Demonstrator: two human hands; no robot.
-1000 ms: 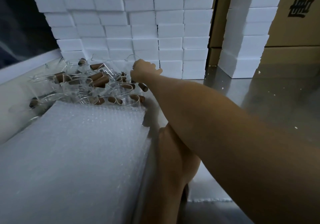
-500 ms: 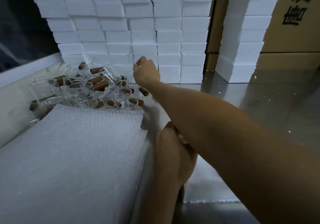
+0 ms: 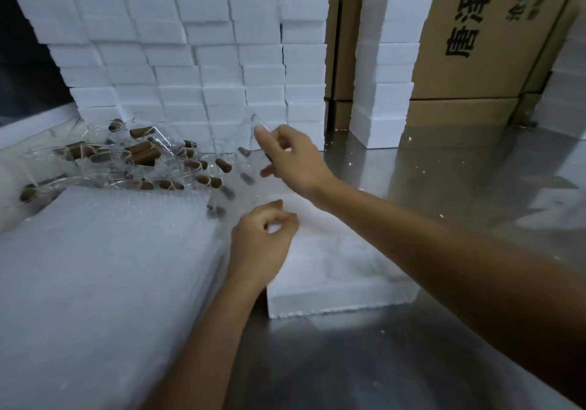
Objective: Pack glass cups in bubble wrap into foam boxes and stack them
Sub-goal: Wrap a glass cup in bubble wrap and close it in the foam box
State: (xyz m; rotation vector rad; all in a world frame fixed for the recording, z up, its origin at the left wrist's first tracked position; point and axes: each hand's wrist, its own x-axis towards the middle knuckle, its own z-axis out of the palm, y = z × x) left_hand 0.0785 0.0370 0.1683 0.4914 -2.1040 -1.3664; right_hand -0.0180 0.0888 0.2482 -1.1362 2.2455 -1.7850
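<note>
Between the cup pile (image 3: pixel 126 159) and the wall of stacked boxes (image 3: pixel 177 60), lifting one clear glass cup (image 3: pixel 253 133), right hand (image 3: pixel 293 159) pinching its rim with thumb and curled fingers. Lower down, left hand (image 3: pixel 261 244) pinching a sheet of bubble wrap (image 3: pixel 317 235) draped over the foam box (image 3: pixel 342 292) on the steel table (image 3: pixel 412 362). Risking a slip: thin, smooth glass in a light pinch, hard metal below. Possibly clipping neighbouring cups, or wrap sliding off the box.
</note>
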